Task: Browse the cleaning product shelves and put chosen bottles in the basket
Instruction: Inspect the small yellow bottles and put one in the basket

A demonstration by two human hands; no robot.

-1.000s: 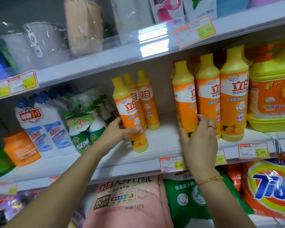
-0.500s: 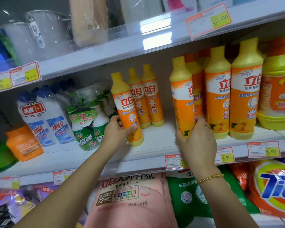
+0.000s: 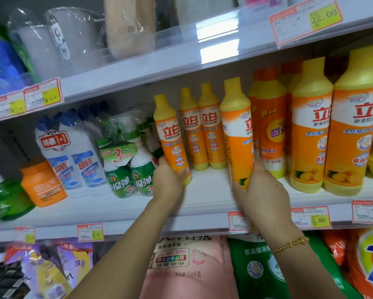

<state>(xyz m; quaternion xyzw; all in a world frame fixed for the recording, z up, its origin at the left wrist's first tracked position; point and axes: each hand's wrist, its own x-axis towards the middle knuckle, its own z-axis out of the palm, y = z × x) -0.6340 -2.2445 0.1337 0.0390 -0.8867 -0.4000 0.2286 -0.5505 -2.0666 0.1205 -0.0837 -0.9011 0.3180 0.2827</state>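
Observation:
Yellow-and-orange dish soap bottles stand on the middle shelf (image 3: 207,197). My left hand (image 3: 167,180) grips the lower part of a slim bottle (image 3: 170,139) at the front of its row, tilted slightly. My right hand (image 3: 261,190) holds the base of a larger orange bottle (image 3: 237,134), turned so its label faces right. Two more slim bottles (image 3: 202,130) stand behind, between my hands. No basket is in view.
Large orange bottles (image 3: 330,134) crowd the shelf to the right. White cleaner bottles (image 3: 73,160) and green spray packs (image 3: 127,169) stand to the left. Wrapped goods fill the upper shelf; detergent bags (image 3: 187,268) lie below. Price tags (image 3: 310,216) line the shelf edges.
The slim bottle in my left hand has moved back and down toward the shelf. My right hand has turned the large bottle and slid lower on it. The view has moved closer.

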